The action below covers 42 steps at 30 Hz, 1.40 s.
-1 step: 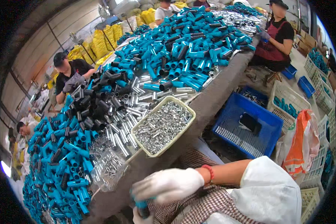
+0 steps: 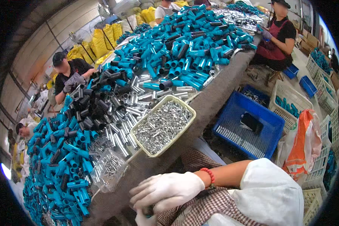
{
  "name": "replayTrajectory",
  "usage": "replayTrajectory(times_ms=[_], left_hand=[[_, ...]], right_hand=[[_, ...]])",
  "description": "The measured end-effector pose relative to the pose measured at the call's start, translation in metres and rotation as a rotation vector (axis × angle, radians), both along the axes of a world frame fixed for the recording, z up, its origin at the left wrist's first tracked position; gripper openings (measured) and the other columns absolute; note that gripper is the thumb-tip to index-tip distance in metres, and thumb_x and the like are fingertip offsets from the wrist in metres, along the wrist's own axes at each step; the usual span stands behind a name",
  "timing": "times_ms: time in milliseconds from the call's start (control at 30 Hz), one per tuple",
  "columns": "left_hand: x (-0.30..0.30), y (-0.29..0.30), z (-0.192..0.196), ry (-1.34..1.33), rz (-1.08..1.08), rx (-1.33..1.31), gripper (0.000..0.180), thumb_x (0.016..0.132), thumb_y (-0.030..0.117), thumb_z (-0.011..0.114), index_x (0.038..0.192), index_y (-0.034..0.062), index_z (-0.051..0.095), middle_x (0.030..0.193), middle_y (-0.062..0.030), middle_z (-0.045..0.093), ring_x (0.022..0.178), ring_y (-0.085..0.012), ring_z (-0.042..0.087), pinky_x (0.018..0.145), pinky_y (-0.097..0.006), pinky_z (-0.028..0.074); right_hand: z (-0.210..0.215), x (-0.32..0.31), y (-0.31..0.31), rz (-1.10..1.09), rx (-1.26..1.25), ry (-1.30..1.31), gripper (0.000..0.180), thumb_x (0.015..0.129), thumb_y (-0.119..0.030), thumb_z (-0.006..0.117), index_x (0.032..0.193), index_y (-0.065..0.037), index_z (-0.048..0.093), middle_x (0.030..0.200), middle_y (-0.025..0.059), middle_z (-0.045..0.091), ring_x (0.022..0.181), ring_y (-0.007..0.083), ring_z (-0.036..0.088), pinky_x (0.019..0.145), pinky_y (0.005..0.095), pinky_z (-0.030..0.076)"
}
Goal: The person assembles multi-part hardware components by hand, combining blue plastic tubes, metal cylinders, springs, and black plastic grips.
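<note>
My right hand [image 2: 167, 190], in a white glove with a red bead bracelet [image 2: 207, 176] at the wrist, curls over the top of a teal plastic tube in front of my checked apron [image 2: 214, 203]. Almost all of the tube is covered by the glove; only a sliver of teal shows below the fingers. Under it, at the lower edge, my left hand [image 2: 144, 219] is partly visible, also gloved in white and closed round the lower part of the tube. Nearest to both hands on the bench is a clear plastic tray [image 2: 111, 169] of small metal pins.
A cream basin [image 2: 162, 124] of small metal pieces sits at the bench edge [image 2: 211, 101]. Teal tubes [image 2: 184, 49], black tubes [image 2: 94, 105] and silver tubes [image 2: 120, 139] lie heaped behind. A blue crate [image 2: 248, 124] with metal rods stands at right. Co-workers sit around the bench.
The right hand has shifted slightly and its fingers have turned further over the tube. The tube, plainly showing teal with a dark end before, is now nearly hidden.
</note>
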State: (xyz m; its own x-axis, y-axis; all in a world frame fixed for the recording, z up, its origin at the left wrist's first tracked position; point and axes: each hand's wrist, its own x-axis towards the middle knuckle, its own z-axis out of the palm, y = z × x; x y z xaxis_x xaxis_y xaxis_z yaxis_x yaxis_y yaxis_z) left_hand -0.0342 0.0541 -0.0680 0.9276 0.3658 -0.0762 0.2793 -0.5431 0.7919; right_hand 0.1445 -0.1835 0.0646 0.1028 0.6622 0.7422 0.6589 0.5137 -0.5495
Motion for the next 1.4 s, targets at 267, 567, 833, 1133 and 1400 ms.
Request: replayTrajectory(times_ms=[267, 567, 833, 1133, 1400], left_hand=[[0.011, 0.004, 0.007, -0.031, 0.148, -0.009, 0.051, 0.075, 0.009, 0.078, 0.119, -0.0026, 0.057, 0.090, -0.0153, 0.067, 0.074, -0.0253, 0.062, 0.072, -0.037, 0.052], [0.008, -0.018, 0.038, -0.198, 0.076, -0.052, 0.048, 0.071, -0.001, 0.075, 0.116, -0.0049, 0.058, 0.094, -0.0117, 0.068, 0.084, -0.0286, 0.063, 0.080, -0.039, 0.051], [0.007, -0.005, 0.034, -0.009, -0.347, 0.187, 0.050, 0.071, 0.010, 0.079, 0.117, 0.0014, 0.061, 0.094, -0.0153, 0.068, 0.087, -0.0328, 0.065, 0.081, -0.041, 0.052], [0.031, -0.058, 0.053, 0.106, -0.396, 0.218, 0.051, 0.072, 0.022, 0.079, 0.117, 0.0057, 0.061, 0.093, -0.0216, 0.068, 0.087, -0.0388, 0.066, 0.078, -0.041, 0.052], [0.011, -0.003, 0.061, 0.081, -0.777, -0.017, 0.075, 0.061, 0.030, 0.087, 0.126, 0.0060, 0.060, 0.120, -0.0119, 0.067, 0.116, -0.0256, 0.061, 0.104, -0.041, 0.043]], right_hand=[[0.010, 0.014, -0.008, -0.074, -0.059, 0.057, 0.047, 0.102, -0.031, 0.039, 0.125, 0.008, 0.054, 0.129, 0.0264, 0.056, 0.127, 0.0437, 0.046, 0.108, 0.0478, 0.035], [0.004, 0.014, -0.010, -0.145, -0.010, 0.054, 0.045, 0.103, -0.030, 0.039, 0.123, 0.007, 0.054, 0.127, 0.0262, 0.057, 0.125, 0.0424, 0.048, 0.106, 0.0477, 0.038], [-0.015, 0.037, -0.008, -0.182, -0.179, 0.222, 0.041, 0.104, -0.029, 0.042, 0.115, 0.007, 0.059, 0.116, 0.0246, 0.062, 0.114, 0.0401, 0.056, 0.099, 0.0437, 0.045], [0.017, 0.022, 0.010, -0.251, -0.058, 0.029, 0.037, 0.098, -0.031, 0.051, 0.112, 0.002, 0.062, 0.104, 0.0215, 0.064, 0.102, 0.0385, 0.060, 0.089, 0.0435, 0.048], [0.018, 0.000, 0.006, -0.043, -0.237, -0.467, 0.054, 0.076, -0.051, 0.067, 0.102, -0.004, 0.063, 0.093, 0.0112, 0.062, 0.102, 0.0294, 0.058, 0.101, 0.0514, 0.039]])
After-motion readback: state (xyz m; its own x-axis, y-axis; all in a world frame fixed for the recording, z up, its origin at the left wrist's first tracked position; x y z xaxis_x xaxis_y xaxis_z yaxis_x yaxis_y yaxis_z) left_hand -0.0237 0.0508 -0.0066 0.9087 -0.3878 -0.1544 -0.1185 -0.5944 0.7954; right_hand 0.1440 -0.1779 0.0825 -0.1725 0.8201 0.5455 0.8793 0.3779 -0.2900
